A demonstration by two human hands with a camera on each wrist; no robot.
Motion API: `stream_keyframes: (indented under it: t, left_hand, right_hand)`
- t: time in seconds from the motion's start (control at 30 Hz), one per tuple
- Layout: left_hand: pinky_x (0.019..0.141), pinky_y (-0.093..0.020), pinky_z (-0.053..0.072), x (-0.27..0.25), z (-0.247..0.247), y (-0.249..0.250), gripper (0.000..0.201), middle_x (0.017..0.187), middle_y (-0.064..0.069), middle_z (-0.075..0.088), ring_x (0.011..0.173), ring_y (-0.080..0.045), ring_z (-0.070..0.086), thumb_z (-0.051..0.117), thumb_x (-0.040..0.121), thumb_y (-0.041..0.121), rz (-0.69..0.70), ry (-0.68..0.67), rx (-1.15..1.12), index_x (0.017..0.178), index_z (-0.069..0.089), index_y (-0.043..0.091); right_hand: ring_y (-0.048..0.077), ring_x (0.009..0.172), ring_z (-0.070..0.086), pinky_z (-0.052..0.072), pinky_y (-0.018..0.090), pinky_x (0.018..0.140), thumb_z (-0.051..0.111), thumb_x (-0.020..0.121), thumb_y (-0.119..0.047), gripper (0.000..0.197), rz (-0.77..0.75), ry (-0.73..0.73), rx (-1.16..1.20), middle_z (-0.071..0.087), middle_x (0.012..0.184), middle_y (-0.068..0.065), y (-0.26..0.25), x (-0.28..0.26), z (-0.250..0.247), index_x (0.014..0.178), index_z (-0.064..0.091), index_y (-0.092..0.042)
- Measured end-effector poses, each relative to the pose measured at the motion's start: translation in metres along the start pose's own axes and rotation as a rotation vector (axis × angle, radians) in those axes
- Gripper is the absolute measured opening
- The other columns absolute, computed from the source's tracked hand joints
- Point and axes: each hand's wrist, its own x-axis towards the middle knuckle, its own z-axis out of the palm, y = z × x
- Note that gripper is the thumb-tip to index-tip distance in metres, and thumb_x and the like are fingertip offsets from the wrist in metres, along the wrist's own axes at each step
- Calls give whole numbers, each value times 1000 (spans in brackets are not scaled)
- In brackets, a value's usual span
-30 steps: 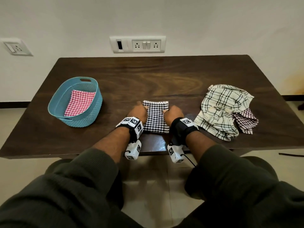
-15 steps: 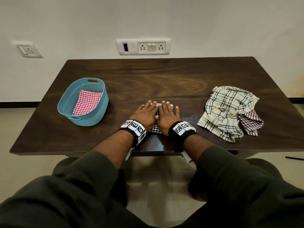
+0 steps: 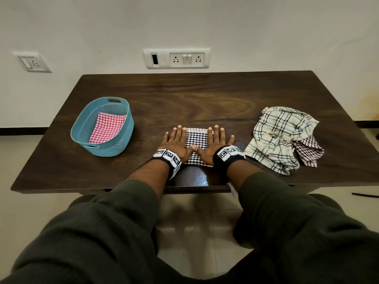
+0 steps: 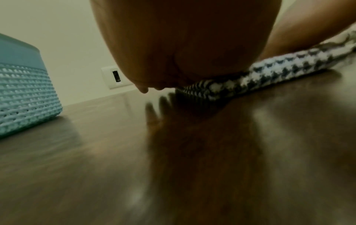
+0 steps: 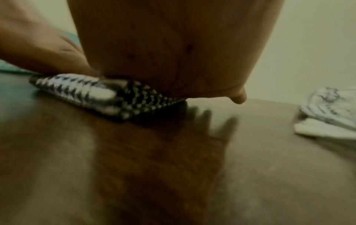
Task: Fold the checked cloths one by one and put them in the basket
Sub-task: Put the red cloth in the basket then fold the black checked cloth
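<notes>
Black-and-white checked cloth [image 3: 196, 144]: folded into a small rectangle, lying at the near middle of the dark wooden desk [image 3: 205, 99]; in the left wrist view [image 4: 269, 71] and the right wrist view [image 5: 92, 92] it is showing as a thick layered pad lying flat on the wood

Left hand [image 3: 176, 145]: lying palm down with fingers straight and spread, pressing on the left edge of the folded cloth, its outer fingers reaching past the cloth onto the desk; gripping nothing

Right hand [image 3: 215, 145]: lying palm down in the same manner, fingers straight and spread, pressing on the cloth's right edge; gripping nothing. The two thumbs are meeting over the near part of the cloth, and a strip of check is showing between the two hands

Blue basket [image 3: 82, 128]: standing on the left part of the desk, well apart from the hands, its perforated wall also showing in the left wrist view [image 4: 25, 94]; it is holding a folded red-and-white checked cloth [image 3: 106, 130], leaning against the inner wall

Cream cloth with dark grid lines [image 3: 276, 138]: lying crumpled on the right part of the desk, partly covering a maroon checked cloth [image 3: 307, 150] that is sticking out at its right side

Wrist bands with black-and-white markers: sitting on both wrists

Wall behind the desk: carrying a socket panel [image 3: 176, 58]
</notes>
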Motion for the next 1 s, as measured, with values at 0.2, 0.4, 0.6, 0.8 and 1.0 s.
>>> stream_keyframes:
  t: [0.2,0.4,0.6,0.8,1.0]
  left_hand:
    - [111,-40,33,5,-31,5,70,149,-19,40,136,-36,39,53,92,44,-283,43,-391,144,35,2]
    - [83,-28,48,2,-45,30,39,125,-13,65,116,-28,62,65,88,20,-399,-64,-533,121,63,0]
    - [91,-24,47,-4,-61,19,53,131,-8,62,120,-24,60,73,84,25,-404,-173,-898,130,59,2]
    - [102,-48,49,-28,-97,-12,25,113,-18,71,107,-34,67,66,92,19,-279,-79,-1472,111,66,3]
    - [97,-41,51,-61,-150,-101,38,111,-8,72,101,-24,70,58,96,36,-331,50,-1239,119,65,6]
  right_hand:
    - [38,130,46,40,45,103,52,91,-39,61,179,161,390,47,143,22,11,-6,-41,138,42,-1]
    - [36,116,60,49,35,90,57,90,-18,33,170,71,449,63,125,20,-7,-27,-40,118,64,-1]
    - [34,89,69,56,37,72,60,84,-25,28,195,-9,743,71,101,19,0,-24,-35,95,69,-1]
    - [32,95,69,57,43,82,59,93,-35,42,148,-155,1500,71,109,16,-26,-30,-49,118,63,-1]
    - [29,85,70,60,42,77,54,90,4,27,-58,-176,1696,68,111,21,-106,-35,-107,115,62,2]
